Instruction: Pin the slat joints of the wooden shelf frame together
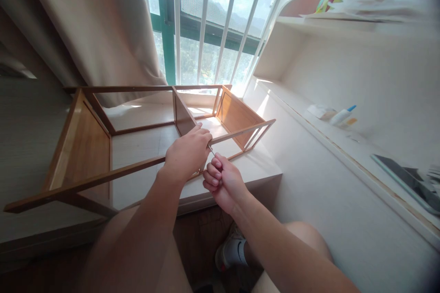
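Observation:
A brown wooden shelf frame (pixel 87 146) lies on its side on a white ledge (pixel 247 169) by the window. My left hand (pixel 187 153) grips the frame's front rail (pixel 117 171) near its middle, fingers wrapped over it. My right hand (pixel 223 181) is closed in a fist just below and right of the left, holding a thin metal tool (pixel 211 149) whose tip points up at the rail. Most of the tool is hidden in the fist.
A window with white bars (pixel 220 23) and a beige curtain (pixel 99 23) stand behind the frame. A white desk shelf at the right carries a glue bottle (pixel 342 115), a small box (pixel 321 112) and a dark tablet (pixel 405 181). My knees and a sock are below.

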A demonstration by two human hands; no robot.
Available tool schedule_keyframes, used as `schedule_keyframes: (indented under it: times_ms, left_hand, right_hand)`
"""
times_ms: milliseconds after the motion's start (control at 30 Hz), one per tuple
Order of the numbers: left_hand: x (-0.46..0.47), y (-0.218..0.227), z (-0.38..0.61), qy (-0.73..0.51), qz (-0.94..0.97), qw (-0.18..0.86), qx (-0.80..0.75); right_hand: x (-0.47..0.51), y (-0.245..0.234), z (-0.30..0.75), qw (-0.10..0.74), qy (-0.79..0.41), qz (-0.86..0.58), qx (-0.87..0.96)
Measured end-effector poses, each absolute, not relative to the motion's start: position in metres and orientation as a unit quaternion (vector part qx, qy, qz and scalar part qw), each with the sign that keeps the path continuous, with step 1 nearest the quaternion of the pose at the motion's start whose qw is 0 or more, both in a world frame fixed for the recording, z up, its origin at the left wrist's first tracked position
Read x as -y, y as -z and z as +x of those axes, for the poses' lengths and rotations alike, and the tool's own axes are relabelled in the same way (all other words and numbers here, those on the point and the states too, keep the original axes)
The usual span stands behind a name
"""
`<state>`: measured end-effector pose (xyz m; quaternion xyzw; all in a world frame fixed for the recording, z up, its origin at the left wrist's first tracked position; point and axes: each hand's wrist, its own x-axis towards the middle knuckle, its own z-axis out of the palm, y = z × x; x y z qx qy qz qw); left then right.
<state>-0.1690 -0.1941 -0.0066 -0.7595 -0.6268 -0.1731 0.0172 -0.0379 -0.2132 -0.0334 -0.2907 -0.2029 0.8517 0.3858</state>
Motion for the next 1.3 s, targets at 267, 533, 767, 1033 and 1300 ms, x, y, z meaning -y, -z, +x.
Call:
schedule_keyframes:
  times_ms: [267,533,767,1033,1300]
  left_hand:
    - [0.196,0.004,-0.168,0.174,-0.754,-0.002,0.633]
    - [0.196,0.004,-0.169,0.182,-0.759,-0.01,0.625]
    - [0.196,0.003,-0.169,0.174,-0.756,-0.021,0.631]
    - [0.196,0.006,-0.169,0.184,-0.76,0.004,0.624]
    - [0.196,0.005,-0.17,0.181,-0.758,-0.001,0.626]
  right_hand:
    - [0.216,0.035,-0.035,0.403,-0.826,-0.303,0.253]
    - [0.216,0.038,-0.033,0.404,-0.814,-0.307,0.283]
    - [0.216,0.041,-0.035,0.425,-0.758,-0.347,0.354]
    - [0.218,0.041,-0.03,0.442,-0.655,-0.396,0.468]
    - [0.204,0.044,-0.022,0.378,-0.513,-0.439,0.633]
